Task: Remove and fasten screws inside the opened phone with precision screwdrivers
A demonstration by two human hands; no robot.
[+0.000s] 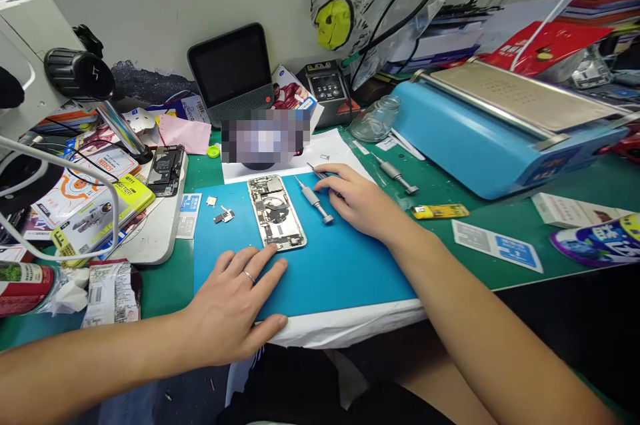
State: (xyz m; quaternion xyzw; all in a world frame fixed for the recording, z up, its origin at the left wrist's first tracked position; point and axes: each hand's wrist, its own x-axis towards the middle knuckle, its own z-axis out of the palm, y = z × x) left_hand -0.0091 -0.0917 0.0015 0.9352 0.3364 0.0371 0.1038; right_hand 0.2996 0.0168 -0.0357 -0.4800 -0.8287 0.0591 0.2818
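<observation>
An opened phone (277, 211), its inner parts bared, lies on the blue mat (345, 278). My left hand (235, 301) rests flat with fingers spread, a fingertip at the phone's lower edge. To the phone's right, my right hand (353, 198) has its fingers curled around thin tweezers (312, 167); only their tip end shows, the rest is hidden under the fingers. Close beside that hand a grey screwdriver (315, 202) lies on the mat. Left of the phone are small loose phone parts (224, 215) and a little metal piece (211, 201).
Another screwdriver (395, 175) and a yellow packet (440, 211) lie to the right, before a blue heating-plate machine (465, 138). Behind stand a smart display (233, 71) and a glass jar (376, 119). A second opened phone (166, 171) and boxes crowd the left.
</observation>
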